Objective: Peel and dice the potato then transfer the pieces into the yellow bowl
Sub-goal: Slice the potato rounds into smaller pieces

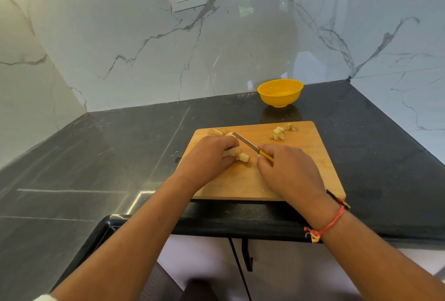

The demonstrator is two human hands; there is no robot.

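From the head camera, the potato (234, 152) lies on the wooden cutting board (301, 161), likely firm and slippery where cut, best pinned from above. The left hand (208, 156) curls over it. The right hand (286, 168) grips the knife (248, 144). Diced pieces (281, 132) sit far right, near the yellow bowl (280, 93).

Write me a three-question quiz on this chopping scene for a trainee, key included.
1. True or false: the yellow bowl stands on the counter beyond the cutting board.
2. What does the left hand hold down on the cutting board?
3. The knife is gripped by: A the left hand, B the right hand, C neither.
Key: 1 true. 2 a strip of potato. 3 B.
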